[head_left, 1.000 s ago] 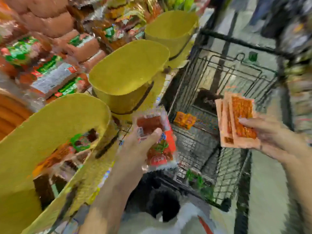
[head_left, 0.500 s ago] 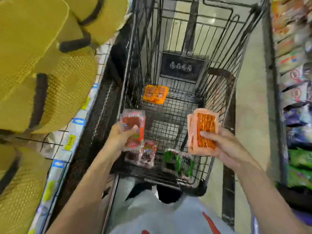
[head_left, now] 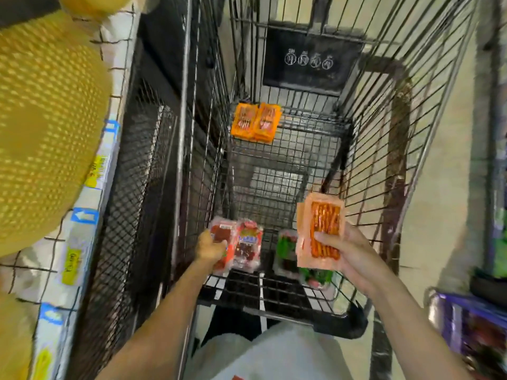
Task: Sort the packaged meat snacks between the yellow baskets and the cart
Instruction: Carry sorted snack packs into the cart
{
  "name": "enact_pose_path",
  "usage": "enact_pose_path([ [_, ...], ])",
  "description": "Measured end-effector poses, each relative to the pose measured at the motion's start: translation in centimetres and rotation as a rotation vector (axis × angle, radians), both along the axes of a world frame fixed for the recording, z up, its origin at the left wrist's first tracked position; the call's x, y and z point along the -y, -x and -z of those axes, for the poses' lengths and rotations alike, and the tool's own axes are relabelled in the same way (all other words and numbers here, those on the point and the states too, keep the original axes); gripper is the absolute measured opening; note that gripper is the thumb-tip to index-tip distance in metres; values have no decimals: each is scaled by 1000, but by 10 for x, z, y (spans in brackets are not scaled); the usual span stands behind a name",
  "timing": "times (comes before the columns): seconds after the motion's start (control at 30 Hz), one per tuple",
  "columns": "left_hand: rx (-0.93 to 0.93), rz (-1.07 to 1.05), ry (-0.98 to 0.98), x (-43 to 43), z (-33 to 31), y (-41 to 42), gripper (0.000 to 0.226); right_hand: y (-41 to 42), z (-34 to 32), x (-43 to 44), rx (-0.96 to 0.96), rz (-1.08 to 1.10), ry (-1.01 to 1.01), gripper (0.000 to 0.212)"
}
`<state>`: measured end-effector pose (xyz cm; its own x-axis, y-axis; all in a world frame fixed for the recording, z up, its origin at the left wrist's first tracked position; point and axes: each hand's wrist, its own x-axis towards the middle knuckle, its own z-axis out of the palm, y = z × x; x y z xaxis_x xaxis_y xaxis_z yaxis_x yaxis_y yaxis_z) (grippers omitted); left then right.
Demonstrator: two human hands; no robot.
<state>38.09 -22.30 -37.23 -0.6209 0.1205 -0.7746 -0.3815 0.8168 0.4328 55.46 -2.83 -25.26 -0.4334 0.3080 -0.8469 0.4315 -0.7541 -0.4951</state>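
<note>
The left hand (head_left: 211, 249) had dropped into the black wire cart (head_left: 384, 133), gripping a red plastic snack packet (head_left: 222, 233) beside another red packet (head_left: 248, 248). The right hand (head_left: 345, 256) still pinched pale-orange stick packets (head_left: 321, 226) above green packets (head_left: 285, 250); flat orange packs (head_left: 256, 122) lay farthest.

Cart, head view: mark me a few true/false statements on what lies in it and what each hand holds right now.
1. The right hand holds pale orange packs above the near end of the cart. True.
2. The left hand is empty. False: it grips a red pack low at the cart's near left corner, beside another red pack lying there.
3. Orange packs lie at the far end of the cart floor. True.
4. The green packs lie at the far end of the cart. False: they lie at the near end, partly hidden behind the pale orange packs.
</note>
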Motion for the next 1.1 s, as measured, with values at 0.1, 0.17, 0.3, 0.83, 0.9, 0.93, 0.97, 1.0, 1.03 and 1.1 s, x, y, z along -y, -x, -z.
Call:
enact_pose_path([
  [0.1, 11, 14, 100, 3, 18, -3, 34, -1, 10, 3, -8, -20, 6, 38],
  [0.17, -12, 46, 119, 6, 23, -6, 30, -2, 13, 4, -14, -50, 17, 42],
  [0.3, -59, 129, 149, 8, 29, -10, 33, -3, 17, 6, -10, -80, 11, 43],
  [0.83, -307, 16, 138, 5, 22, -20, 40, 1, 19, 11, -24, -87, 27, 44],
  [0.9, -328, 32, 152, 4, 16, -21, 50, 1, 19, 11, -28, -87, 28, 44],
  [0.93, -341, 58, 175, 4, 16, -21, 55, 1, 19, 10, -27, -86, 26, 45],
  [0.97, -346, 112, 183, 4, 15, -22, 59, 1, 18, 11, -25, -82, 24, 45],
  [1.0, -371, 175, 205, 4, 14, -22, 61, 1, 17, 10, -23, -78, 20, 46],
  [1.03, -392, 247, 236, 4, 13, -24, 61, 1, 17, 10, -22, -76, 20, 46],
  [1.1, -388, 365, 277, 1, 8, -28, 58, 4, 15, 9, -26, -62, 25, 47],
])
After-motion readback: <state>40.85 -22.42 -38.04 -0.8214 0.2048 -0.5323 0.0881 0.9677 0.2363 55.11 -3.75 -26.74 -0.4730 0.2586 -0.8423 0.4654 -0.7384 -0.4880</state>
